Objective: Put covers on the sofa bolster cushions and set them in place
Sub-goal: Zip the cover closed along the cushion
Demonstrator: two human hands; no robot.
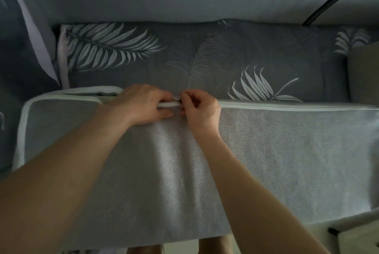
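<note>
Head view: cover's piped edge (287,107) between pinching fingers (184,97) of both hands.

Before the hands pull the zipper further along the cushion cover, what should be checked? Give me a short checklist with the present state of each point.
1. Right hand pinches something at the seam: ok; the zipper pull itself is hidden.
2. Left hand holds the piped edge beside it: ok.
3. Seam to the right lies closed and flat: ok.
4. Cover's left end closed: not ok, it gapes.
5. Fabric caught in zipper teeth: cannot tell.
6. Grey cover smooth: not ok, creased below the hands.
</note>
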